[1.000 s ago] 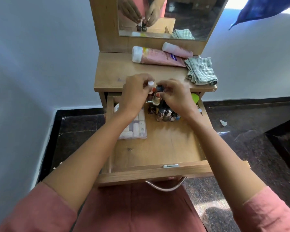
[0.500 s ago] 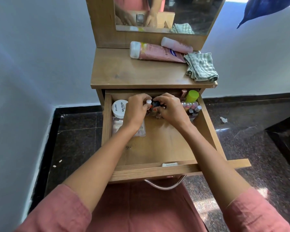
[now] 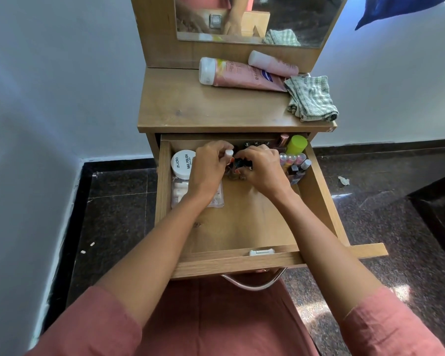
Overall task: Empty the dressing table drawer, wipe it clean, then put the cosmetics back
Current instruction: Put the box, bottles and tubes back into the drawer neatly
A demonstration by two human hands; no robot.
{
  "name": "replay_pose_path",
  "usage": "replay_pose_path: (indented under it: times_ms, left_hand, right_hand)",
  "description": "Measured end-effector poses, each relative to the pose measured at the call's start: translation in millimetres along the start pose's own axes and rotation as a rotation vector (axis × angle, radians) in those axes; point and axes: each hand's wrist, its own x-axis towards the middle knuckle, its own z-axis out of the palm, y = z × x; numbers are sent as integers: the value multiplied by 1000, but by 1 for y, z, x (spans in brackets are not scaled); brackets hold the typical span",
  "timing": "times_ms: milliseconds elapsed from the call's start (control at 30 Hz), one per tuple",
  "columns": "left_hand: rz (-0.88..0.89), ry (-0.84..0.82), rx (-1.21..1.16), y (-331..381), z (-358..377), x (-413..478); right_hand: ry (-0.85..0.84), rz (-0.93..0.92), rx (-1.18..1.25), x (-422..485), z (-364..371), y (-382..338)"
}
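Pale walls and a dark speckled stone floor [image 3: 118,201] surround a narrow wooden dressing table [image 3: 203,106]. Its drawer [image 3: 242,224] is pulled well out toward the person in pink sleeves.

Inside the drawer, at ten o'clock, sits a round white jar [image 3: 183,164] labelled nail polish. Just beneath it, at nine o'clock, lies a clear packet [image 3: 179,192] of small pale pieces, partly hidden under the wrist. The left hand [image 3: 208,170] has its fingers curled, pinching a tiny white-capped bottle [image 3: 229,153]. The right hand [image 3: 263,169], close beside it at twelve o'clock, is curled round a dark-capped bottle [image 3: 240,162] among a few more that I can't make out. Behind both hands a row of black caps [image 3: 256,143] lines the back wall. At two o'clock stands a cluster of little bottles [image 3: 294,163] with clear and silvery caps, and a lime-green-capped container [image 3: 296,144] fills the one o'clock corner.

The drawer is light wood with a visible grain and a small dark knot at seven o'clock. At six o'clock a metal catch [image 3: 262,252] sits on its front edge, with a curved metal handle [image 3: 254,285] below.

On the tabletop two pink tubes [image 3: 242,75] lie at twelve o'clock, below the mirror [image 3: 242,19]. A folded green-checked cloth [image 3: 311,98] rests at two o'clock.
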Motion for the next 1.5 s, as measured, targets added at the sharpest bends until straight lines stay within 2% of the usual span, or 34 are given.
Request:
replay_pose_path:
  times_ms: [600, 1000, 1200, 1500]
  left_hand:
    - [10, 10, -24, 4, -2, -7]
    - [46, -26, 19, 7, -9, -11]
    - [35, -85, 39, 4, -7, -13]
    - [67, -125, 198, -1, -1, -12]
  right_hand:
    - [24, 6, -77, -2, 7, -3]
    - [81, -2, 146, -4, 1, -7]
    - [33, -3, 124, -6, 4, -4]
    - [8, -40, 17, -5, 6, -5]
